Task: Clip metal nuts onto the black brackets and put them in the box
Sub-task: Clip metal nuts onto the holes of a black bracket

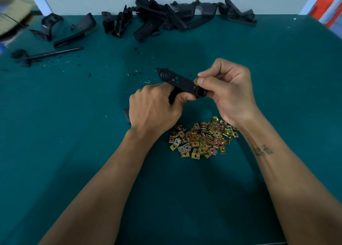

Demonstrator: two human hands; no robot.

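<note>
My left hand (153, 107) grips a black bracket (177, 80) by its lower part and holds it above the green table. My right hand (227, 91) pinches a brass-coloured metal nut (196, 81) between thumb and fingers against the bracket's right edge. A pile of several loose metal nuts (201, 138) lies on the table just below my hands, partly under my right wrist. More black brackets (166, 15) lie heaped along the table's far edge. No box shows clearly in this view.
The green table (74, 133) carries small black crumbs and slivers near its middle. A black rod (53, 54) and curved black parts (68, 28) lie at the far left. A blurred cardboard shape (11, 15) sits at the upper left corner.
</note>
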